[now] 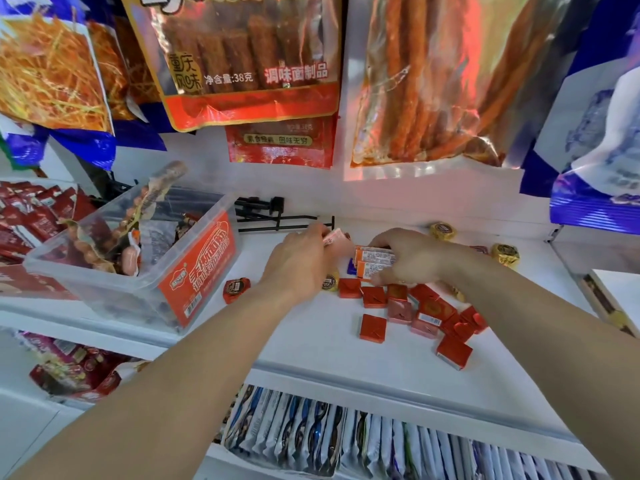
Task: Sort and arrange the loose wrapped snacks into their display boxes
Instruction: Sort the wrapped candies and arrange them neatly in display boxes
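On the white shelf [311, 344] lie several loose red square wrapped snacks [373, 328], with pink ones [400, 310] among them. My right hand [412, 259] is closed on a stack of orange-edged wrapped snacks [374, 260] held on edge above the pile. My left hand [304, 261] pinches one pale pink wrapped snack [334, 237] just left of that stack. A small blue piece [352, 266] shows under the stack. Round gold-wrapped snacks [442, 230] sit at the back right, and a round red one [236, 288] lies beside the clear box.
A clear plastic display box [145, 258] with a red label holds sausage-type snacks at the left. Large snack bags [249, 60] hang overhead. A black hook rack [277, 216] lies at the shelf's back. Upright white packets [346, 438] fill the lower shelf; a box edge [609, 306] is at right.
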Demonstrator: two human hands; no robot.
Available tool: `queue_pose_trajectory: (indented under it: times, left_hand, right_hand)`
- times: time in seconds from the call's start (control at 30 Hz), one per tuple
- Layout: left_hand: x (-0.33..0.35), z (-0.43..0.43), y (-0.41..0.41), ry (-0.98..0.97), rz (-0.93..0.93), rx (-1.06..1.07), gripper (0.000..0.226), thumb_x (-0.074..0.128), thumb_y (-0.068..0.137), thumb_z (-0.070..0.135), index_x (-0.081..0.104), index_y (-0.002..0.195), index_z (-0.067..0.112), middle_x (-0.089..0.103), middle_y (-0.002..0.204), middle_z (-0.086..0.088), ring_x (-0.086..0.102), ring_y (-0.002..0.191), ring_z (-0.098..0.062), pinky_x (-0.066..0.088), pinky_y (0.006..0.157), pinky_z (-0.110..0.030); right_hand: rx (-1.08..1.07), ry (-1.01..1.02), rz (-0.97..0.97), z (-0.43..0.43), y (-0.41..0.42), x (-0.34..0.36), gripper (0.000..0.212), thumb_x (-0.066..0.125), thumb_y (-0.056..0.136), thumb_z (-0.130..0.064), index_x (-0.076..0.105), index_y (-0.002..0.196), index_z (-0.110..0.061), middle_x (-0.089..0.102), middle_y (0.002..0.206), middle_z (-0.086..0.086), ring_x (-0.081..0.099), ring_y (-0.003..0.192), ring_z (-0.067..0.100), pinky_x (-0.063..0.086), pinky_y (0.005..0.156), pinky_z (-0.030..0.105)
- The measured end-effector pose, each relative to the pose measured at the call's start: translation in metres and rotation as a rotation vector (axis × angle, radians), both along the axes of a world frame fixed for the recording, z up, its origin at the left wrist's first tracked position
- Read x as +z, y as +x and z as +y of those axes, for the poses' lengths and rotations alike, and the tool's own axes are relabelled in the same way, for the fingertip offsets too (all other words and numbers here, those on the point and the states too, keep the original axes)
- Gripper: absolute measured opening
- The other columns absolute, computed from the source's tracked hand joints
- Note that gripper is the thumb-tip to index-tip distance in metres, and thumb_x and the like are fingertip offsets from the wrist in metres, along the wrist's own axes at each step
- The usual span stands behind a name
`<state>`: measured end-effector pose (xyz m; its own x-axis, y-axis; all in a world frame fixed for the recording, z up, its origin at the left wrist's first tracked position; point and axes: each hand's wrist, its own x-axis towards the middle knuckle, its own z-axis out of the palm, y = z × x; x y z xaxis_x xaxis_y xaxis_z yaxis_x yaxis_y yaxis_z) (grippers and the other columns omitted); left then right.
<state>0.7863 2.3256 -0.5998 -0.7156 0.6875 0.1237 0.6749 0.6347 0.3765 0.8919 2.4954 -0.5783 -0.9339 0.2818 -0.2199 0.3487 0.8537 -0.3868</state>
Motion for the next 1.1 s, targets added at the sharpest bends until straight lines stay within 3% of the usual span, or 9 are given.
queue_pose_trajectory:
  times: [0.23,0.37,0.47,0.63,0.8,0.97,1.03,1.1]
  left_hand:
    - [0.013,-0.015,0.005,0.242,-0.035,0.051,0.028,0.047,0.101,0.039,0.050,0.123,0.021,0.067,0.107,-0.009,0.062,0.092,-0.029,0.052,0.076,-0.046]
    - [0.021,-0.032,0.016,0.308,-0.010,0.079,0.030,0.049,0.101,0.033,0.050,0.128,0.019,0.067,0.113,-0.010,0.061,0.096,-0.028,0.046,0.074,-0.037]
    - [0.030,-0.048,0.035,0.354,-0.052,0.071,0.034,0.049,0.102,0.028,0.049,0.133,0.016,0.066,0.118,-0.006,0.059,0.093,-0.020,0.041,0.073,-0.031]
    - [0.033,-0.071,0.079,0.344,-0.070,0.050,0.031,0.049,0.102,0.029,0.050,0.129,0.015,0.065,0.107,-0.001,0.057,0.088,-0.018,0.038,0.069,-0.032]
    - [0.035,-0.067,0.134,0.296,-0.107,-0.025,0.024,0.047,0.102,0.032,0.051,0.122,0.020,0.064,0.095,0.005,0.059,0.078,-0.015,0.040,0.061,-0.032]
    - [0.039,-0.023,0.199,0.310,-0.196,-0.150,0.024,0.047,0.101,0.035,0.053,0.121,0.023,0.068,0.100,-0.001,0.065,0.084,-0.024,0.054,0.075,-0.043]
    - [0.039,0.006,0.232,0.325,-0.224,-0.227,0.018,0.048,0.101,0.036,0.054,0.115,0.027,0.067,0.096,0.004,0.064,0.083,-0.020,0.053,0.073,-0.040]
    - [0.039,0.041,0.265,0.339,-0.255,-0.302,0.019,0.048,0.100,0.039,0.054,0.115,0.029,0.068,0.097,0.005,0.065,0.083,-0.019,0.054,0.073,-0.042]
  right_hand:
    - [0.039,0.056,-0.017,-0.004,-0.002,0.001,0.059,0.079,0.080,-0.032,0.050,0.130,-0.019,0.056,0.119,-0.002,0.055,0.106,0.019,0.045,0.087,0.029]
    - [0.022,0.039,0.116,-0.012,0.001,-0.004,0.049,0.075,0.083,-0.036,0.050,0.123,-0.021,0.059,0.116,0.000,0.056,0.108,0.023,0.044,0.086,0.031]
    - [-0.012,0.122,0.232,-0.019,0.012,-0.004,0.057,0.073,0.085,-0.039,0.047,0.131,-0.017,0.061,0.125,0.008,0.056,0.114,0.030,0.044,0.087,0.033]
    - [-0.149,0.025,0.370,-0.029,0.049,0.019,0.058,0.071,0.089,-0.035,0.043,0.137,-0.019,0.059,0.131,0.007,0.055,0.120,0.028,0.046,0.094,0.034]
    - [-0.177,-0.140,0.473,-0.035,0.129,0.051,0.040,0.068,0.090,-0.037,0.048,0.123,-0.024,0.055,0.110,-0.020,0.052,0.099,-0.004,0.037,0.080,0.016]
    - [-0.261,-0.170,0.495,-0.010,0.252,0.061,0.049,0.075,0.085,-0.035,0.053,0.127,-0.023,0.057,0.107,-0.017,0.057,0.092,0.006,0.037,0.070,0.015]
    - [-0.359,-0.146,0.463,0.010,0.307,0.057,0.032,0.077,0.084,-0.035,0.053,0.105,-0.028,0.057,0.090,-0.021,0.053,0.071,0.000,0.035,0.058,0.012]
    - [-0.472,-0.167,0.488,0.034,0.357,0.054,0.029,0.078,0.082,-0.037,0.052,0.092,-0.028,0.059,0.074,-0.017,0.055,0.061,-0.004,0.037,0.056,0.012]
